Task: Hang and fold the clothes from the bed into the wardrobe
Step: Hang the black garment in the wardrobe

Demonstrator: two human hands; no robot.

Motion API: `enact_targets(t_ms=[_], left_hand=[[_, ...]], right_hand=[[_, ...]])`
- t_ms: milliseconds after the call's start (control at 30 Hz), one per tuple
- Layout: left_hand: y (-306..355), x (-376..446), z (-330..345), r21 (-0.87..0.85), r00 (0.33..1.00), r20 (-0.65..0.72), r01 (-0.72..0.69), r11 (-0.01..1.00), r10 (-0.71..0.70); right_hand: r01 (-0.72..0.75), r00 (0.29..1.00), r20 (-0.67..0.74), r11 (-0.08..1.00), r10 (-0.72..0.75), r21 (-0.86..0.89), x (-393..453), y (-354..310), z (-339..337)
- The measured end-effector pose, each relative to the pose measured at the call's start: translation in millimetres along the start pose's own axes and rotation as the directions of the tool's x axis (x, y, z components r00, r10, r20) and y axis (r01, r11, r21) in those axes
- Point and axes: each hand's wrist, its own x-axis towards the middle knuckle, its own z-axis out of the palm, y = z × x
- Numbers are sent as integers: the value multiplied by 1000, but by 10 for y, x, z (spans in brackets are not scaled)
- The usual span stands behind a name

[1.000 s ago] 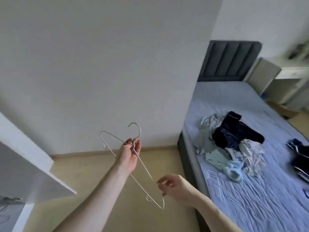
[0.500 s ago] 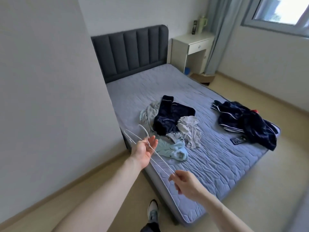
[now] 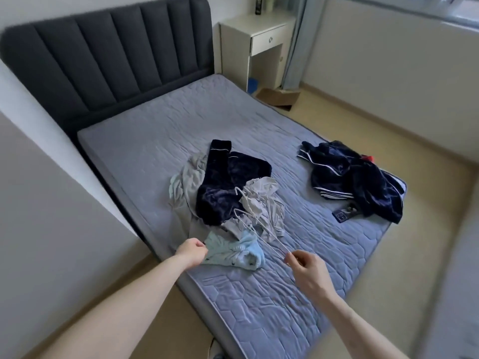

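A pile of clothes lies mid-bed: a dark navy garment (image 3: 225,185), grey-white pieces (image 3: 261,203) and a light blue garment (image 3: 233,251) at the near edge. My left hand (image 3: 191,252) pinches the left edge of the light blue garment. My right hand (image 3: 305,268) holds one end of a thin white wire hanger (image 3: 255,225), which stretches over the pile. A second navy garment with white stripes (image 3: 355,182) lies at the bed's right corner. The wardrobe is out of view.
The bed (image 3: 259,294) has a blue-grey quilted mattress and a dark padded headboard (image 3: 108,55). A dark phone-like object (image 3: 346,215) lies by the striped garment. A white nightstand (image 3: 259,40) and a cardboard box (image 3: 280,97) stand beyond. A wall (image 3: 46,242) is on my left.
My left hand let go of the hanger and dropped to the light blue garment. My right hand now holds the hanger alone. My view moved closer over the bed.
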Motion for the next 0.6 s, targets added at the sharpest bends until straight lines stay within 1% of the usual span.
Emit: enact_targets(t_ms=[33,67,100,167,233,333,500,600], left_hand=[[74,171,-4,173,1000,7,-27,985,26],[153,361,2,288,999,14,-54,956,52],[233,549,11,362,997,22,-82,929,79],[374,855,23,441,994,15,-108,891,113],[490,1252,150,482,990,22,-133,866,140],[575,1908,434,482,989,29,-142,864,147],[523,2918,861,537,997,47,-83,839,69],[423,3433,1092,525,999,36,-50,850,37]], right_hand=[[-15,1000,-17,1000,15,11,171,74,-46],[-25,999,-31,1000,25,19,345,144,-88],[-27,999,-42,999,27,20,512,196,-118],[-27,998,-57,999,29,33,783,281,-140],[-32,997,-73,999,35,43,1094,453,-128],[-24,996,-84,998,28,51,1623,751,-33],[-17,996,-86,998,23,66,2211,1192,337],[-20,996,-81,997,27,75,2422,1383,517]])
